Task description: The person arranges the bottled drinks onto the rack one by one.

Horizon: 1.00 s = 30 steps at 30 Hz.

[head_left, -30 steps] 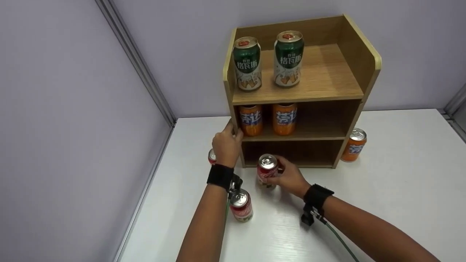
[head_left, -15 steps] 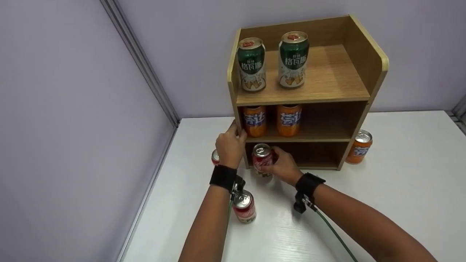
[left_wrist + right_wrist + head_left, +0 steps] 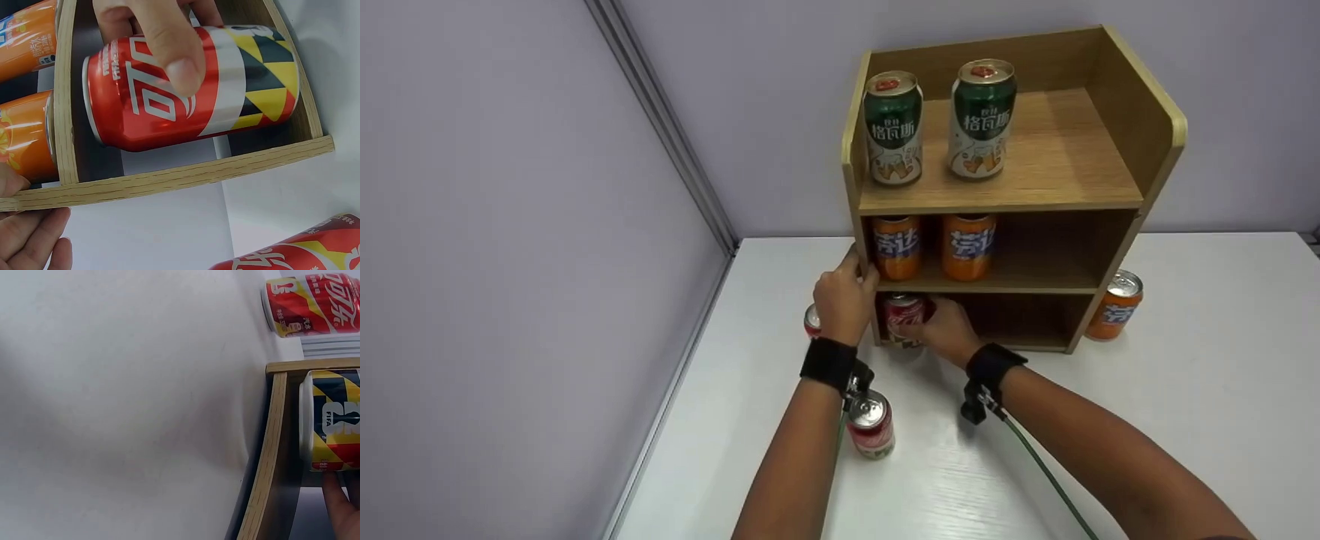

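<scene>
My right hand (image 3: pixel 949 330) grips a red cola can (image 3: pixel 157 101), which stands at the left end of the bottom compartment of a wooden shelf (image 3: pixel 1005 199). In the left wrist view the thumb lies across the can's front. The right wrist view shows the can's yellow, black and red base end just inside the frame, fingers against its side. My left hand (image 3: pixel 844 300) holds the shelf's left side panel (image 3: pixel 169 183), thumb on the inner side and fingers outside. A second cola can (image 3: pixel 872 427) stands on the table near my left wrist; another cola can (image 3: pixel 811 321) is partly hidden behind my left hand.
Two green-and-white cans (image 3: pixel 894 131) stand on the top shelf. Two orange soda cans (image 3: pixel 897 251) sit in the middle compartment. One more orange can (image 3: pixel 1116 306) stands on the white table (image 3: pixel 1200 390) right of the shelf. Walls rise behind and at the left.
My right hand has carried the cola can from the table in front of the shelf back and left into the bottom compartment. My left hand keeps its hold on the side panel.
</scene>
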Motion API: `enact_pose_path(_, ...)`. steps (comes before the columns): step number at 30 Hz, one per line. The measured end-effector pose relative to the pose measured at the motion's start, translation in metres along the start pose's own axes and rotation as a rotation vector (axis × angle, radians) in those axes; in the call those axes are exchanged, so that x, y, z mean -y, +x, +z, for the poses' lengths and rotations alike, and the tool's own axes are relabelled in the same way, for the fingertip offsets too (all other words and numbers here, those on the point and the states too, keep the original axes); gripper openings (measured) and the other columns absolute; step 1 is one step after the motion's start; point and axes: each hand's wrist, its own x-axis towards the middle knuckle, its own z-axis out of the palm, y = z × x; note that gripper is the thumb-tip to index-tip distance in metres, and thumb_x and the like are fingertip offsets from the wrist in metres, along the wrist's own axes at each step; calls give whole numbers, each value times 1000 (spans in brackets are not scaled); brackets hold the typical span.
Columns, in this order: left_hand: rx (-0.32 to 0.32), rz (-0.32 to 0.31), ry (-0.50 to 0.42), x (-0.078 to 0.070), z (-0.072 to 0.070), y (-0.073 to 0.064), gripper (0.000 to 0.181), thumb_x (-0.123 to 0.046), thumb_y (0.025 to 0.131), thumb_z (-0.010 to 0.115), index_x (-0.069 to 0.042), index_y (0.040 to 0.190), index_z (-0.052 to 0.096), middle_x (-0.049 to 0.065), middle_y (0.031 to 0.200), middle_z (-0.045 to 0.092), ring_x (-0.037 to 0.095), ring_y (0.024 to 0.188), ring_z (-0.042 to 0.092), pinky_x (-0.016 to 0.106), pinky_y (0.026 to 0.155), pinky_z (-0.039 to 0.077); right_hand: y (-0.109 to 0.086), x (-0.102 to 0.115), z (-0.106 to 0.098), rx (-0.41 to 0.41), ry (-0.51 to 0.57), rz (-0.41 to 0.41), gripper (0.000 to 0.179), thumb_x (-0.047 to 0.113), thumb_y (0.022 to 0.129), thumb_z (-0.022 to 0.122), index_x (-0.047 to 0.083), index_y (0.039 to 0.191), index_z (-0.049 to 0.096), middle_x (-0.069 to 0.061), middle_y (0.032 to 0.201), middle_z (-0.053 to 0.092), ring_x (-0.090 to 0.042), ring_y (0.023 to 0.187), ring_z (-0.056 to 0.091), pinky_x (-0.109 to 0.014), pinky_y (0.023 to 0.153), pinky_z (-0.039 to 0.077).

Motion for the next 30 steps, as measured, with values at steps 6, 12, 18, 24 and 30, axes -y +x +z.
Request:
enact_pose_path(6,-9,20,-13,0,1,-2,27,-17,87,70,-7,112,71,7,76,72,22,59,66,38,53,50,6,-5,1,-14,0,30,78,33,71,86,7,135,50,-11,119,62,-28,110,58,-42,95,44)
enact_pose_path(12,-20,24,-15,1,-1,-1,24,-17,86,70,-7,108,71,7,74,71,23,60,66,40,54,51,14,-6,8,-61,-21,80,82,35,73,83,2,139,46,-14,129,57,-28,119,52,-40,101,38)
enact_pose_path(18,-1,13,-24,1,-3,0,22,-18,87,69,-8,106,72,7,72,70,21,58,66,38,54,51,21,-9,13,-89,9,116,78,34,73,83,0,135,49,-14,126,58,-27,115,53,-39,99,39)
enact_pose_path(24,8,-4,-5,0,-2,-1,16,-19,87,70,-8,99,72,6,69,69,18,56,63,37,52,49,24,-14,15,-124,64,103,79,29,73,85,4,137,47,-11,128,57,-25,116,53,-37,97,40)
enact_pose_path(30,5,6,5,1,-1,0,14,-19,87,71,-7,92,71,7,68,68,20,56,64,38,53,49,27,-17,19,-146,125,73,63,19,73,84,-2,125,56,-16,113,62,-29,100,60,-39,85,47)
